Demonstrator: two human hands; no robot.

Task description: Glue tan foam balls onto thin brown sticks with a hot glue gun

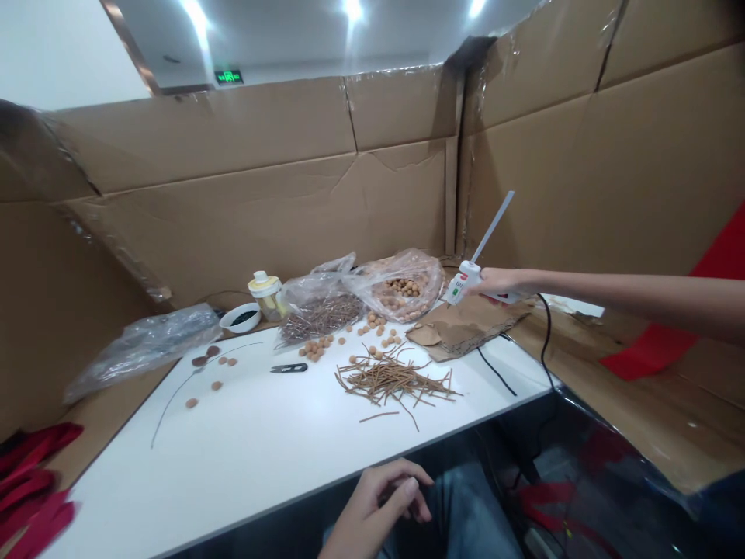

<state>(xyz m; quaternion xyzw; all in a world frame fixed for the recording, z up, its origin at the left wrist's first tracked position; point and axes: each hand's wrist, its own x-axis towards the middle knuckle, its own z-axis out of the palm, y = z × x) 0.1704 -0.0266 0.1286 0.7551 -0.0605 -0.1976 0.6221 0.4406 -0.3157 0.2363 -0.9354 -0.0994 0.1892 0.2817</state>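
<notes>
My right hand [501, 281] is wrapped around the handle of a white glue gun [462, 281]. A long glue stick [493, 225] juts up from its back end, and its nozzle points down over a flat piece of cardboard [459, 324]. My left hand [391, 497] hangs by my lap in front of the table edge, fingers loosely bent and apart, holding nothing. Beyond it on the white table lies a loose heap of thin brown sticks [393, 379]. Small round wooden balls [314, 349] are scattered behind the heap. Black thread snips [289, 368] lie to its left.
Clear bags of twigs [320, 314] and balls [404, 287] stand at the back. Beside them are a yellow-lidded jar [268, 296] and a white bowl [240, 317]. Wooden discs and a wire stem [174, 400] lie left. A black cord [547, 341] crosses the right edge.
</notes>
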